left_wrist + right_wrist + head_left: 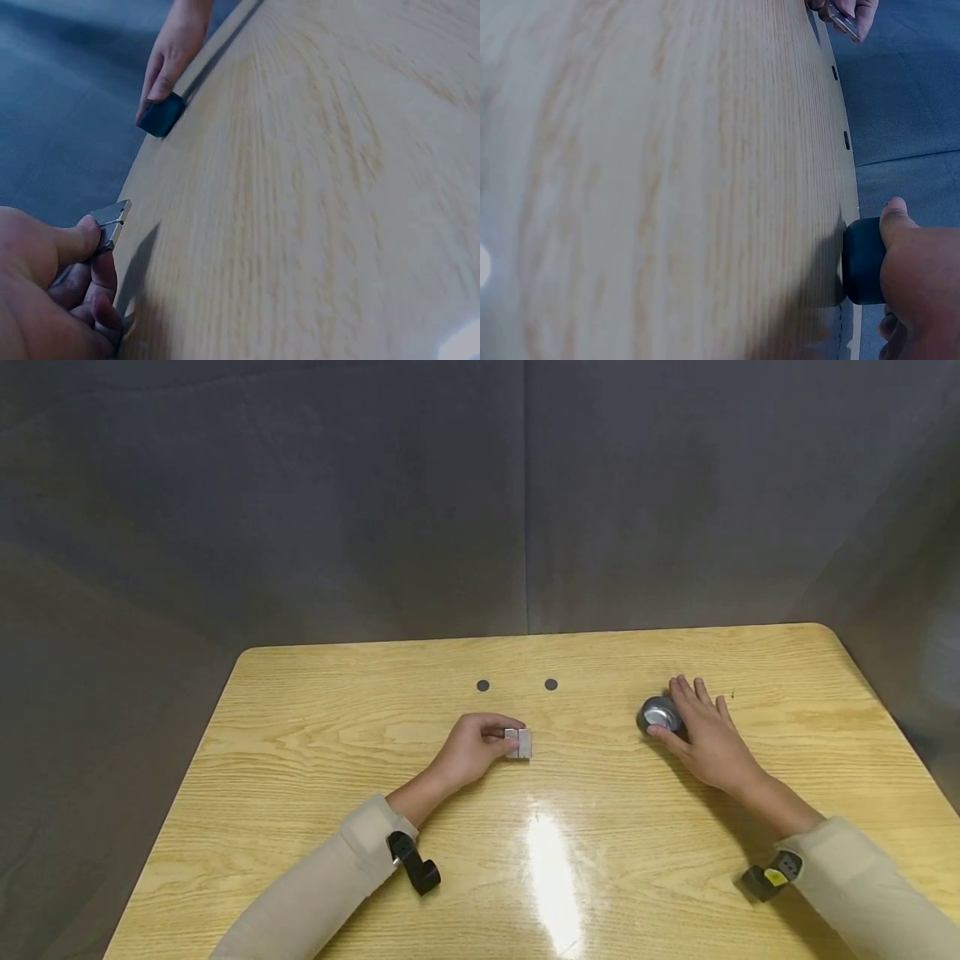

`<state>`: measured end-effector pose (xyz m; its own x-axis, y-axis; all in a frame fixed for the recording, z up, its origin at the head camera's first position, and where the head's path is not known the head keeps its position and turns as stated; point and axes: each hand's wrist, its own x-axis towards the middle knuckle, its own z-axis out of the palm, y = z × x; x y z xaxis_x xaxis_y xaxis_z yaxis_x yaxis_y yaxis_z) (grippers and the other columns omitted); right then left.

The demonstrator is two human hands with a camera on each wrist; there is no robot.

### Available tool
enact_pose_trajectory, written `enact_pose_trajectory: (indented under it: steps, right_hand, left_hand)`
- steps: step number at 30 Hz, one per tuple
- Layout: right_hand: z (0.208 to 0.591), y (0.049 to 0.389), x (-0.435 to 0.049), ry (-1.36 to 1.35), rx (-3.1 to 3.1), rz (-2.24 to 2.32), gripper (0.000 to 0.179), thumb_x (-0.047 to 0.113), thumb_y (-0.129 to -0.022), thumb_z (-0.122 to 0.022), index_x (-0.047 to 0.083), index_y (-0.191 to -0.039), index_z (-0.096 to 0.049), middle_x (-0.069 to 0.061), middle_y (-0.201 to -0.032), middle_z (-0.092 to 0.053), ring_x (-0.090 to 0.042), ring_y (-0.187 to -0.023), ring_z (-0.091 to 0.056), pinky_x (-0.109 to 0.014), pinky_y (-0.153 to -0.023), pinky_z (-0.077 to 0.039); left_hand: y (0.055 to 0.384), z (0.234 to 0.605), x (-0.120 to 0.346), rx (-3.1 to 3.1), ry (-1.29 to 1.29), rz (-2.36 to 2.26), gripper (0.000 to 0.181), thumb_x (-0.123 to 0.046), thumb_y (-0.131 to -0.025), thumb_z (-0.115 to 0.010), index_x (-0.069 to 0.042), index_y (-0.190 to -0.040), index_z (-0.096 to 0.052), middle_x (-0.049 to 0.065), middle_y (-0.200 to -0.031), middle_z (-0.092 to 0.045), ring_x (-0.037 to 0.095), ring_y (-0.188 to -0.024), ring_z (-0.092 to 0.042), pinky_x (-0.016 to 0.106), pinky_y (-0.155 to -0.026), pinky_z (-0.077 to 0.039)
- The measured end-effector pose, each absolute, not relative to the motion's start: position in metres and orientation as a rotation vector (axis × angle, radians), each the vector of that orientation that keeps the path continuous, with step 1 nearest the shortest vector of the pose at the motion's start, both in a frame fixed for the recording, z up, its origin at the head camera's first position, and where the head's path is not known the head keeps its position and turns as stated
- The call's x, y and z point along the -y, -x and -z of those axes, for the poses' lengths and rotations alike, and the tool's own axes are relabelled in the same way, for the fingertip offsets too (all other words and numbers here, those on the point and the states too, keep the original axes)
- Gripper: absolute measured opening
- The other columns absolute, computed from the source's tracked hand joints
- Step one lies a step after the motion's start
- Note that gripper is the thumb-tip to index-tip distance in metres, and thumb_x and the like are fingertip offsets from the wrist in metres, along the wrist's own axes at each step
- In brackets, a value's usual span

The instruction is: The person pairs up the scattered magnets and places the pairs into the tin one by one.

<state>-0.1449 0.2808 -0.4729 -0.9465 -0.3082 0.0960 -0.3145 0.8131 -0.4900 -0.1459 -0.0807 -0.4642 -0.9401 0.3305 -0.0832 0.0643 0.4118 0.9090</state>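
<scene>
Between its thumb and fingers, my left hand (470,750) pinches a small silver metal hinge (525,744), two flat plates with a dark seam between them. In the left wrist view the hinge (112,215) is held tilted close over the table. To the right, my right hand (712,743) holds a low, round, dark cup (654,710) with a shiny silver inside. Its thumb lies over the near rim and the other fingers reach along the right side. The right wrist view shows the cup (862,262) upright at the tabletop, partly covered by the hand.
Two small dark discs (483,686) lie on the wooden table (315,727), towards its back edge. A dark grey curtain (375,510) hangs behind the table. Light glares on the tabletop in front. Each sleeve cuff carries a black wrist camera (412,864).
</scene>
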Motion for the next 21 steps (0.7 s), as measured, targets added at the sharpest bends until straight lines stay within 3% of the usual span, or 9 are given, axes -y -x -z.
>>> enact_pose_trajectory:
  steps: [21]
  right_hand:
    - [0.474, 0.144, -0.281, -0.509, 2.971, -0.810, 0.085, 0.042, -0.103, -0.059, -0.015, -0.155, -0.021, -0.041, -0.157, -0.019, -0.057, -0.148, -0.010, -0.072, -0.116, -0.004]
  left_hand:
    - [0.161, 0.452, 0.045, -2.202, -0.193, -1.766, 0.024, -0.004, -0.096, -0.070, 0.000, -0.119, -0.074, 0.014, -0.107, -0.071, 0.011, -0.087, -0.065, 0.031, -0.079, -0.057]
